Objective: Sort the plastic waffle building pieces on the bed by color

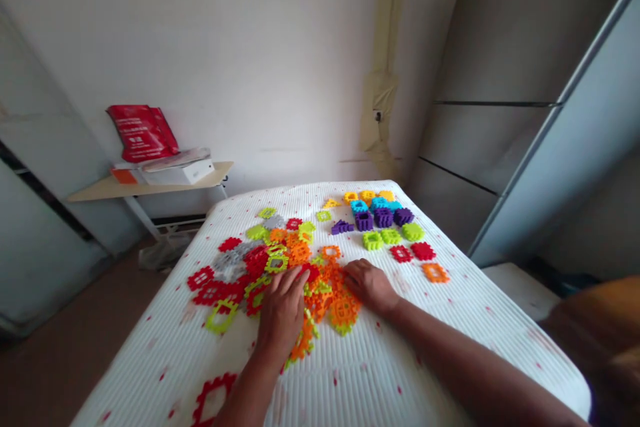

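A loose pile of toothed plastic interlocking building tiles in red, orange, lime green and grey lies across the middle of the bed-like surface. My left hand (283,307) rests on the pile with its fingers stretched forward, close to a red tile (310,271). At the pile's right edge is my right hand (371,285), its fingers curled in beside the orange tiles (344,310); whatever its fingertips hold, if anything, is hidden. A lime-green square frame (221,317) lies left of my left hand. Near my left forearm sits a larger red frame (214,399).
Sorted by colour at the back right are yellow tiles (367,196), blue tiles (359,207), purple stacks (383,217), green stacks (391,236), red tiles (423,251) and an orange tile (435,272). A side table (100,190) holds a red bag (143,133) and a white box (180,172).
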### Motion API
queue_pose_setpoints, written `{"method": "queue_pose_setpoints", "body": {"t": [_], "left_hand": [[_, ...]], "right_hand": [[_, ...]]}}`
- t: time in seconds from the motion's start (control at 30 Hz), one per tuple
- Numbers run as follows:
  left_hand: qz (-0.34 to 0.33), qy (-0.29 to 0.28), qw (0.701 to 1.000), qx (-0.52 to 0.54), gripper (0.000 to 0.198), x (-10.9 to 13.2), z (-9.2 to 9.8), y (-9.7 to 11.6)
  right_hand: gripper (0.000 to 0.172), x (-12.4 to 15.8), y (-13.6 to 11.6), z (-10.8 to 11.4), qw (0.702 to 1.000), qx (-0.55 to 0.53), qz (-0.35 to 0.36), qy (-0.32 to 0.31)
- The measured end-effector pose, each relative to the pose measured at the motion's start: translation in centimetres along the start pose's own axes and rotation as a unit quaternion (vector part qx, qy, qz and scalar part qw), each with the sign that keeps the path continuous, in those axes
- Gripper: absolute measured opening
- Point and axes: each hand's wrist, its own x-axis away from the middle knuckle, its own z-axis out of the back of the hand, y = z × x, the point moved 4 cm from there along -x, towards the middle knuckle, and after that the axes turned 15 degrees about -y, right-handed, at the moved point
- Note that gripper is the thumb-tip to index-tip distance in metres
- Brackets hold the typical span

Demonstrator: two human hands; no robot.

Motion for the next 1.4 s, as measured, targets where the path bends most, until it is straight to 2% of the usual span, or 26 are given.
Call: {"method": "queue_pose_setpoints", "body": {"t": [0.13, 0.4, 0.57, 0.7, 0.8, 0.87, 0.97, 1.03, 1.07, 1.13, 1.2, 1.33, 1.4], "left_hand": [[0.007, -0.02, 0.999, -0.029, 0.04, -0.2, -1.7, -0.3], [0.013, 0.022, 0.999, -0.031, 0.02, -0.1, -1.6, -1.7], [0.033, 0.057, 0.998, 0.014, 0.022, 0.4, -0.5, -1.9], [0.096, 0.102, 0.984, 0.108, 0.024, 0.7, 1.4, -2.1], [0.184, 0.121, 0.94, 0.26, 0.026, 0.7, 2.2, -1.4], [0.239, 0.113, 0.879, 0.398, 0.033, 0.4, 1.8, -0.5], [0.276, 0.118, 0.768, 0.566, 0.05, -0.1, 0.7, 0.9], [0.281, 0.125, 0.723, 0.619, 0.061, -0.5, 0.0, 1.6], [0.279, 0.124, 0.712, 0.632, 0.065, -0.6, -0.2, 1.9], [0.274, 0.107, 0.711, 0.639, 0.068, -0.7, -0.4, 2.5], [0.267, 0.079, 0.726, 0.629, 0.067, -0.6, -0.3, 3.2], [0.253, 0.044, 0.766, 0.589, 0.064, -0.1, 0.2, 4.1], [0.247, 0.037, 0.776, 0.58, 0.063, 0.1, 0.2, 4.2]], "right_hand": [[0.022, -0.3, -0.3, -0.5, 1.0, 0.028, -0.006, 0.001], [0.022, -0.3, -0.1, -0.8, 0.999, 0.033, -0.016, 0.0], [0.021, -0.4, 0.0, -0.7, 0.999, 0.028, -0.024, 0.002], [0.022, -0.5, 0.0, -0.6, 1.0, 0.005, -0.025, 0.003], [0.02, -0.4, 0.2, -0.6, 1.0, -0.022, -0.005, 0.008], [0.018, -0.2, 0.5, -0.3, 0.998, -0.061, 0.011, 0.024], [0.023, 0.3, 0.8, 0.8, 0.987, -0.137, 0.046, 0.072], [0.034, 0.8, 0.2, 1.9, 0.976, -0.165, 0.095, 0.103], [0.039, 1.1, -0.4, 2.5, 0.972, -0.168, 0.125, 0.11], [0.049, 1.5, -1.8, 3.3, 0.967, -0.151, 0.179, 0.104], [0.055, 1.7, -3.3, 3.6, 0.969, -0.11, 0.208, 0.078], [0.053, 1.8, -5.0, 2.9, 0.98, -0.043, 0.192, 0.024], [0.051, 1.8, -5.1, 2.5, 0.983, -0.039, 0.179, 0.011]]}}
